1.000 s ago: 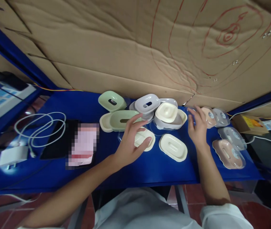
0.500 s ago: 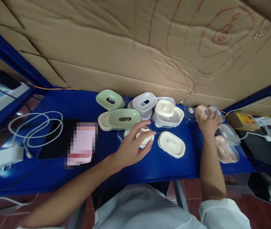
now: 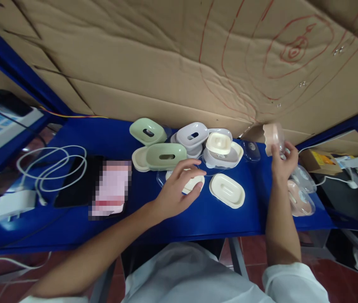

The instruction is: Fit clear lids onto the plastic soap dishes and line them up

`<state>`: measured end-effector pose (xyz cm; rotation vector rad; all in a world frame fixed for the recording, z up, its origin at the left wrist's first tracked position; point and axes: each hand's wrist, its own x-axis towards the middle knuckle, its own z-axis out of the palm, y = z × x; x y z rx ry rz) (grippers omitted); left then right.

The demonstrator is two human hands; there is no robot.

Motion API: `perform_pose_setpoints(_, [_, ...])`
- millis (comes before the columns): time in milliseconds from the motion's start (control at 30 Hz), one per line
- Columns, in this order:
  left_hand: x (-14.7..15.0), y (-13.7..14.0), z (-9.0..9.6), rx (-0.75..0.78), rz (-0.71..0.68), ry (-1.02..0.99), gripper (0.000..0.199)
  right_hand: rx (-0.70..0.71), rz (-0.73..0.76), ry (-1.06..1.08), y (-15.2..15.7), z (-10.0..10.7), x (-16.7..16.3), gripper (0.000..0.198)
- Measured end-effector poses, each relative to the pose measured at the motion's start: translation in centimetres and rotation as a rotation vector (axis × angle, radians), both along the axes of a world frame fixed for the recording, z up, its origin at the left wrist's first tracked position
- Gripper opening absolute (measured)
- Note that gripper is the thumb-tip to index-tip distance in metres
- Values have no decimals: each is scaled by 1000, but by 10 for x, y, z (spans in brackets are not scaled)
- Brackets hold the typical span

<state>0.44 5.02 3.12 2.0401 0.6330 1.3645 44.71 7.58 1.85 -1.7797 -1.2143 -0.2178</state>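
My right hand (image 3: 284, 163) is closed on a peach soap dish (image 3: 272, 138) with a wavy edge, held tilted above the right end of the table; something clear is against it. My left hand (image 3: 180, 189) is open, fingers apart and empty, above a cream tray (image 3: 193, 184) that it partly hides. Another cream tray (image 3: 227, 190) lies flat to its right. Behind stand a green dish (image 3: 166, 156) and another green dish (image 3: 147, 131), each with a slotted bottom. Beside them are a stacked grey-white dish (image 3: 193, 134) and a small cream piece (image 3: 218, 143) inside a pale dish (image 3: 238, 155).
A clear lid (image 3: 251, 151) lies at the back right. Another peach dish (image 3: 300, 200) under clear plastic sits near the right edge. On the left are a blurred-out pink item (image 3: 111, 187), a white cable (image 3: 52, 164) and a charger (image 3: 16, 204). Cardboard (image 3: 134, 63) stands behind the table.
My right hand has lifted the peach soap dish from the back right of the table and turned it on its side. My left hand stays almost in place.
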Motion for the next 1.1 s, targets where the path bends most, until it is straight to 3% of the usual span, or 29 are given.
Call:
perform_pose_setpoints(100, [2,4,-2,-296,-129,-191,61,285,262,24,-6,13,-64,61])
perform_pose_setpoints(167, [2,8,-4,-437,-225,-275,94,357,502,-106,-16,18,-114,58])
perform_pose_setpoints(267, [2,12,-5,-508,-306,-311,119,259,805,-234,-35,18,-172,63])
perform_pose_setpoints(367, [1,15,-5,-505,-278,-321,109,170,963,-174,-44,15,-193,64])
perform_pose_setpoints(467, [1,17,-6,-561,-255,-330,96,138,952,-80,-42,14,-188,62])
perform_pose_setpoints(600, [1,19,-7,-586,-186,-339,96,172,848,-12,-34,17,-173,55])
perform_pose_setpoints(733, [-2,20,-5,-543,-111,-320,98,166,629,-79,-25,16,-159,51])
perform_pose_setpoints(833, [-2,20,-3,-540,-95,-304,97,54,490,-168,-18,10,-152,55])
perform_pose_setpoints(967, [-1,19,-5,-532,-92,-291,97,-163,518,-205,-16,4,-151,64])
perform_pose_setpoints(1100, [1,19,-9,-512,-79,-304,96,-80,698,-300,-28,9,-164,66])
